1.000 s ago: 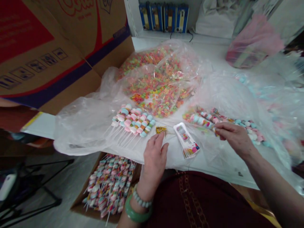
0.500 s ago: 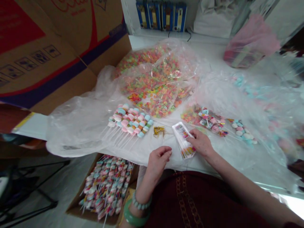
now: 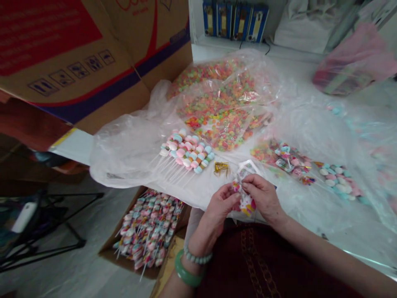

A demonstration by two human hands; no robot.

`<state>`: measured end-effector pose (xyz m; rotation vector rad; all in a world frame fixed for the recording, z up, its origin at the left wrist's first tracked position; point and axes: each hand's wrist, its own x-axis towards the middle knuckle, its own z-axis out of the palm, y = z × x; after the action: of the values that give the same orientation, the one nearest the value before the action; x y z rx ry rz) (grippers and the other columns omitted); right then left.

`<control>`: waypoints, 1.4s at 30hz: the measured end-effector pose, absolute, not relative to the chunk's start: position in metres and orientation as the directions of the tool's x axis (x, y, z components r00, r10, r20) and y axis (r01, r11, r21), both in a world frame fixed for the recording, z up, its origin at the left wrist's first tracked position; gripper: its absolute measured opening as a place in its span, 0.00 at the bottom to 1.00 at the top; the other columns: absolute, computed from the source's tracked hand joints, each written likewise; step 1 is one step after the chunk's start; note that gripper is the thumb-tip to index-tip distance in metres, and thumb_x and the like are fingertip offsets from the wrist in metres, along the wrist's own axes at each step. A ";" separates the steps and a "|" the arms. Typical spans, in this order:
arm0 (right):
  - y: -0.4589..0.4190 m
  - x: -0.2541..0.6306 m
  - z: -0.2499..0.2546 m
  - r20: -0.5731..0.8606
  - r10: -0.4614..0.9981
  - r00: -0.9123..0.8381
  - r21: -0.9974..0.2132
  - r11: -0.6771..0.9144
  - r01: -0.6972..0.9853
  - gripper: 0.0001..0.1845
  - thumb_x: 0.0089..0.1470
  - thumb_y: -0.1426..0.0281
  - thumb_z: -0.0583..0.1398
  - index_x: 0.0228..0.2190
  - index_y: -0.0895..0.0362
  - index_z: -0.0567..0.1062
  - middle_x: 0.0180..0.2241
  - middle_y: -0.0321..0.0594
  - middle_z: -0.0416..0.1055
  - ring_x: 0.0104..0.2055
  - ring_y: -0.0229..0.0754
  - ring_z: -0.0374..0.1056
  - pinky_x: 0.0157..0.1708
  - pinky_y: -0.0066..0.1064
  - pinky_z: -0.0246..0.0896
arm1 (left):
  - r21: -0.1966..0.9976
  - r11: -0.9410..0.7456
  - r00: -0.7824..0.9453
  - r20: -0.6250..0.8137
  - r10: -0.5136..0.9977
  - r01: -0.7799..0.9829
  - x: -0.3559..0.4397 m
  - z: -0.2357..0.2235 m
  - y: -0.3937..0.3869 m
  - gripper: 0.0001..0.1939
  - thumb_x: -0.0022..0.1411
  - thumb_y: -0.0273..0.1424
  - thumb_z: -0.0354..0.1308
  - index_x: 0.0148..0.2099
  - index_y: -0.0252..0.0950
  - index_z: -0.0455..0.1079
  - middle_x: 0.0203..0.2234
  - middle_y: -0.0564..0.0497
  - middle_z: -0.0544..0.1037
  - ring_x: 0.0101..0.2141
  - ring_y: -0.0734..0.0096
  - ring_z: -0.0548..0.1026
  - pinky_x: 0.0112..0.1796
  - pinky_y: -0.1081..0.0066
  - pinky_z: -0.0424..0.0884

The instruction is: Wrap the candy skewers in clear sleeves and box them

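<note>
My left hand [image 3: 221, 203] and my right hand [image 3: 263, 197] are close together at the table's front edge. Between their fingertips they pinch a small printed plastic bag [image 3: 247, 205], crumpled where it is held. Just behind the hands lies a stack of similar printed bags [image 3: 249, 166], partly covered by them. Gold twist ties [image 3: 221, 167] rest in a little pile left of the stack. Further left, marshmallow sticks [image 3: 189, 153] lie side by side, their pale sticks pointing toward me. Wrapped marshmallow sticks [image 3: 293, 161] lie right of my right hand.
A large clear bag of colourful ring candies [image 3: 223, 103] spreads across the back. Loose marshmallows [image 3: 339, 180] lie under plastic at right. A big cardboard box [image 3: 124, 78] stands at left. Below the table, an open carton [image 3: 108, 244] holds many marshmallow sticks. A pink bag [image 3: 350, 62] sits back right.
My left hand has moved right to meet my right hand. Both now hold a bag, where before my right hand rested on the stack. The view has shifted left.
</note>
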<state>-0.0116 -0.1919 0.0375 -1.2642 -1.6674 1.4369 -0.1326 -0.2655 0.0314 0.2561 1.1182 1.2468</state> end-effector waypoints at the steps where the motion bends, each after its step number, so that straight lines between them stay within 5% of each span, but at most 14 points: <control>1: -0.193 -0.018 0.038 -0.152 0.913 -0.378 -0.965 -0.053 0.258 0.05 0.49 0.67 0.58 0.24 0.55 0.71 0.22 0.33 0.65 0.27 0.38 0.61 0.28 0.28 0.56 | 0.662 0.357 -0.101 -0.548 0.830 -0.659 -0.134 0.032 -0.267 0.24 0.50 0.36 0.65 0.49 0.33 0.69 0.37 0.45 0.74 0.31 0.72 0.72 0.31 0.73 0.69; 5: -0.184 -0.019 0.029 -0.115 0.942 -0.314 -0.929 0.010 0.370 0.07 0.51 0.66 0.55 0.26 0.54 0.70 0.21 0.32 0.63 0.25 0.38 0.59 0.28 0.29 0.54 | 0.733 0.284 -0.352 -0.581 0.733 -0.618 -0.141 0.031 -0.271 0.28 0.50 0.35 0.65 0.53 0.37 0.65 0.45 0.43 0.71 0.32 0.71 0.74 0.31 0.71 0.72; 8: -0.166 0.002 0.019 0.005 0.947 -0.321 -0.772 0.208 0.601 0.06 0.50 0.67 0.56 0.25 0.54 0.71 0.25 0.35 0.67 0.30 0.41 0.62 0.34 0.32 0.54 | 0.776 0.344 -0.307 -0.552 0.775 -0.529 -0.143 0.028 -0.270 0.23 0.49 0.32 0.64 0.49 0.34 0.69 0.49 0.41 0.69 0.30 0.71 0.74 0.26 0.72 0.71; 12: -0.154 0.024 0.024 0.177 0.941 -0.288 -0.742 0.320 0.590 0.06 0.47 0.69 0.58 0.22 0.56 0.71 0.29 0.38 0.68 0.36 0.43 0.63 0.39 0.34 0.55 | 0.795 0.411 -0.215 -0.541 0.813 -0.446 -0.142 0.025 -0.267 0.14 0.51 0.31 0.61 0.40 0.31 0.73 0.32 0.46 0.74 0.22 0.76 0.70 0.18 0.77 0.62; 16: -0.172 0.002 0.042 -0.087 0.957 -0.277 -0.966 -0.013 0.259 0.05 0.48 0.68 0.58 0.24 0.56 0.69 0.21 0.31 0.63 0.24 0.36 0.57 0.26 0.28 0.53 | 0.775 0.373 -0.145 -0.505 0.851 -0.510 -0.141 0.027 -0.267 0.14 0.50 0.34 0.64 0.39 0.31 0.75 0.28 0.48 0.75 0.25 0.74 0.70 0.22 0.77 0.63; 20: -0.200 -0.043 0.047 -0.318 0.797 -0.514 -0.942 -0.325 0.080 0.06 0.46 0.68 0.59 0.23 0.57 0.68 0.18 0.29 0.61 0.21 0.33 0.55 0.21 0.25 0.50 | 0.631 0.186 -0.189 -0.479 0.857 -0.753 -0.146 0.030 -0.272 0.19 0.48 0.34 0.67 0.43 0.32 0.75 0.36 0.46 0.78 0.35 0.70 0.73 0.36 0.73 0.69; 23: -0.213 -0.072 0.045 -0.332 0.723 -0.606 -0.921 -0.387 0.043 0.04 0.46 0.69 0.59 0.24 0.56 0.68 0.18 0.29 0.63 0.21 0.33 0.57 0.22 0.24 0.51 | 0.539 0.031 -0.337 -0.569 0.750 -0.842 -0.160 0.031 -0.283 0.17 0.50 0.33 0.67 0.43 0.34 0.74 0.36 0.47 0.78 0.36 0.70 0.74 0.39 0.71 0.70; 27: -0.218 -0.094 0.044 -0.306 0.643 -0.702 -0.906 -0.422 0.008 0.02 0.47 0.70 0.57 0.25 0.56 0.69 0.22 0.31 0.68 0.25 0.35 0.63 0.26 0.26 0.56 | 0.408 0.074 -0.205 -0.598 0.775 -0.910 -0.183 0.032 -0.306 0.18 0.53 0.37 0.64 0.46 0.37 0.73 0.40 0.46 0.77 0.37 0.64 0.76 0.36 0.65 0.74; 32: -0.224 -0.116 0.037 -0.310 0.668 -0.676 -0.949 -0.256 0.182 0.02 0.43 0.73 0.58 0.21 0.57 0.69 0.18 0.29 0.63 0.23 0.33 0.59 0.24 0.24 0.55 | 0.573 0.014 -0.434 -0.636 0.637 -0.819 -0.204 0.022 -0.326 0.09 0.47 0.25 0.67 0.34 0.31 0.74 0.29 0.48 0.78 0.30 0.69 0.76 0.29 0.73 0.73; 37: -0.220 -0.151 0.030 -0.629 0.470 -0.619 -0.655 -0.749 0.097 0.04 0.45 0.73 0.59 0.27 0.58 0.69 0.20 0.33 0.68 0.17 0.32 0.59 0.16 0.22 0.51 | 0.629 -0.063 -0.545 -0.614 0.571 -0.775 -0.221 0.019 -0.331 0.12 0.42 0.20 0.66 0.33 0.31 0.73 0.27 0.51 0.79 0.26 0.74 0.75 0.29 0.76 0.72; 42: -0.207 -0.181 0.029 -0.686 0.351 -0.637 -0.518 -0.851 0.089 0.07 0.49 0.72 0.58 0.23 0.58 0.64 0.15 0.29 0.60 0.14 0.28 0.49 0.13 0.20 0.44 | 0.583 0.068 -0.397 -0.630 0.668 -0.810 -0.215 0.027 -0.339 0.10 0.46 0.28 0.67 0.31 0.32 0.72 0.20 0.51 0.76 0.20 0.73 0.73 0.23 0.75 0.68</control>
<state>-0.1806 -0.2074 0.0289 -1.2576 -0.7868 2.5961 -0.2149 -0.3389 0.0266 -0.1726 1.1574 1.6107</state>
